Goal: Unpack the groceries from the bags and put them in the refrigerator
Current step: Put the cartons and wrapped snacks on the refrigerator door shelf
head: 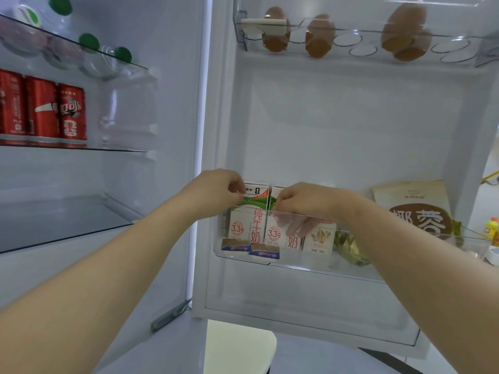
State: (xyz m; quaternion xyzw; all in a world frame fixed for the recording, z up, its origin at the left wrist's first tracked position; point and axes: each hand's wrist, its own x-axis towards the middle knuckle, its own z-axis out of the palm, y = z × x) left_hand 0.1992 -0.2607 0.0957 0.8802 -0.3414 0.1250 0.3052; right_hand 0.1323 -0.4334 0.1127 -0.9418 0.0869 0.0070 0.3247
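Note:
Two white-and-green milk cartons stand side by side in the clear door bin (378,271) of the open refrigerator. My left hand (216,191) pinches the top left corner of the left milk carton (253,220). My right hand (299,203) reaches down into the bin, its fingers curled round the right milk carton (278,233) and seen through the plastic. A third small white carton (320,238) with a nut picture stands just right of them.
A beige snack bag (415,209) and a gold-green packet (351,249) share the bin. Brown eggs (318,36) sit in the door's egg rack above. Red cola cans (43,112) line the fridge's middle glass shelf; green-capped bottles (89,43) lie on the shelf above them.

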